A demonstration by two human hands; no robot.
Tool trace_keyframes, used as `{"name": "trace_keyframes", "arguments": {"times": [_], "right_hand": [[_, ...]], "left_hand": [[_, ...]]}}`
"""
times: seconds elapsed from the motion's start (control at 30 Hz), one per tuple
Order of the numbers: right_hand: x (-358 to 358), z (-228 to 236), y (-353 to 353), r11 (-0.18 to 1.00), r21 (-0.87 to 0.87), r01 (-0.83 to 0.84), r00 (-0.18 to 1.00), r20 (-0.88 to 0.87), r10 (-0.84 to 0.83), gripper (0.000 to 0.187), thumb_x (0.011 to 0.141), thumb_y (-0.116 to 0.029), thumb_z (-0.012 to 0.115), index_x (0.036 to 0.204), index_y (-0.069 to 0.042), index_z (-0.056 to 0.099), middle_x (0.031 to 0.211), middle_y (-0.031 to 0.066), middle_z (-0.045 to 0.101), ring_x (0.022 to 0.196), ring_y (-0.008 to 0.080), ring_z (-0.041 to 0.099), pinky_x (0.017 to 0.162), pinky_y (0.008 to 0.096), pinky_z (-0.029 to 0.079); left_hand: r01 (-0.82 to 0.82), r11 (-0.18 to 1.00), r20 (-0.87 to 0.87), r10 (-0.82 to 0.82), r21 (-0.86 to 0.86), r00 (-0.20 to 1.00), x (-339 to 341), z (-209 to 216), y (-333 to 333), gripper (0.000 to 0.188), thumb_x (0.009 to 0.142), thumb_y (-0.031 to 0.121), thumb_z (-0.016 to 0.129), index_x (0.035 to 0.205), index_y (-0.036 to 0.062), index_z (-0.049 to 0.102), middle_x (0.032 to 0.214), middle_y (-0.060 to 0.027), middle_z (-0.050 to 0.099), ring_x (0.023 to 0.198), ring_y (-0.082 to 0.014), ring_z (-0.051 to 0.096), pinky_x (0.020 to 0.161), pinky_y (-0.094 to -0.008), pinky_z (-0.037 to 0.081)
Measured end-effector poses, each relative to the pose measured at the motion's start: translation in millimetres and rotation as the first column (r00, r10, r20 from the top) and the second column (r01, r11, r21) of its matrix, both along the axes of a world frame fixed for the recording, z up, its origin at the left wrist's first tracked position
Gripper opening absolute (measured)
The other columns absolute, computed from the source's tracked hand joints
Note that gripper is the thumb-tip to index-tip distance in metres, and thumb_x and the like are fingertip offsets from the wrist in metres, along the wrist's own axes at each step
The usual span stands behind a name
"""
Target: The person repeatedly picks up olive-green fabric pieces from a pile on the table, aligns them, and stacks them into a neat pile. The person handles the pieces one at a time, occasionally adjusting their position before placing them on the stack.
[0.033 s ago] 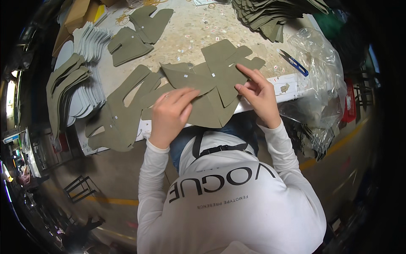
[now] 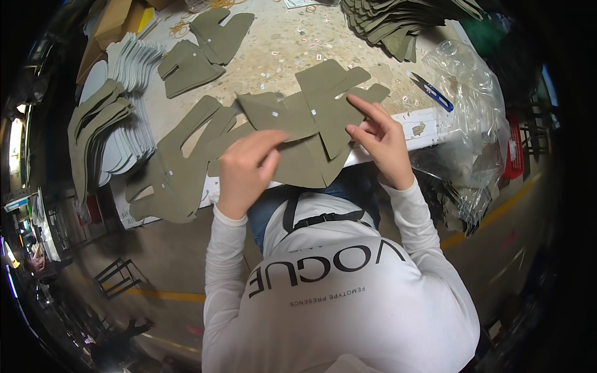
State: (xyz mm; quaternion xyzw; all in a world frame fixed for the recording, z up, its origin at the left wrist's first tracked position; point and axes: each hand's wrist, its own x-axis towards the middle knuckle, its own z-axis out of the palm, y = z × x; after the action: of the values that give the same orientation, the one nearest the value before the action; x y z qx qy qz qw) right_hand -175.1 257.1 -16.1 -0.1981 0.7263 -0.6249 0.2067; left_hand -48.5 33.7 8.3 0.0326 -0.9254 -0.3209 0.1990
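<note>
Olive-green flat cut pieces, like fabric or thin leather, lie overlapping at the table's near edge. The top cut piece [image 2: 333, 115] has tab-like arms and a small white sticker. Beside it, a cut piece with a raised flap [image 2: 277, 116] also carries a sticker. My left hand [image 2: 245, 171] has its fingers stretched to this flap's lower edge, the thumb apart from them. At the top piece's right edge is my right hand [image 2: 382, 137], index finger and thumb spread with their tips at the piece; its other fingers are partly hidden. A wide lower piece [image 2: 311, 168] overhangs the edge.
Blue-handled thread snips [image 2: 438, 96] lie right, beside clear plastic wrap [image 2: 469, 93]. Stacks of olive pieces [image 2: 93, 133] and pale pieces [image 2: 127, 143] stand left. More olive pieces [image 2: 177, 165] lie left of my hand; another stack [image 2: 388, 28] sits far right. Tiny stickers dot the table [image 2: 292, 43].
My left hand has drawn back slightly to the left, its fingertips shifting toward the flap's edge. The flap's edge lies slightly lower. My right hand stays nearly in place.
</note>
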Motion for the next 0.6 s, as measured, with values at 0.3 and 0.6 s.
{"name": "trace_keyframes", "arguments": {"times": [0.3,0.6], "right_hand": [[24,9,12,0.99,0.097,-0.099,0.994,-0.035,0.103,0.053,0.084,0.004,0.068,0.136,-0.004,0.058,0.093,0.0002,0.044,0.076,0.0053,0.052,0.066,0.0197,0.044],[43,34,11,0.895,0.419,0.152,0.826,-0.551,0.117,0.042,0.082,-0.014,0.073,0.122,-0.009,0.064,0.087,0.0096,0.055,0.068,0.0273,0.062,0.058,0.0381,0.049]], "left_hand": [[-0.221,0.92,-0.193,0.293,0.323,0.937,-24,52,-64,0.012,0.088,-0.003,0.057,0.094,-0.0013,0.067,0.089,-0.0036,0.068,0.084,-0.0099,0.061,0.081,-0.024,0.048],[-0.109,0.994,-0.251,0.103,-0.01,0.962,9,26,-30,0.018,0.079,-0.005,0.059,0.092,0.0041,0.069,0.1,-0.0089,0.073,0.101,-0.0228,0.07,0.096,-0.0406,0.049]]}}
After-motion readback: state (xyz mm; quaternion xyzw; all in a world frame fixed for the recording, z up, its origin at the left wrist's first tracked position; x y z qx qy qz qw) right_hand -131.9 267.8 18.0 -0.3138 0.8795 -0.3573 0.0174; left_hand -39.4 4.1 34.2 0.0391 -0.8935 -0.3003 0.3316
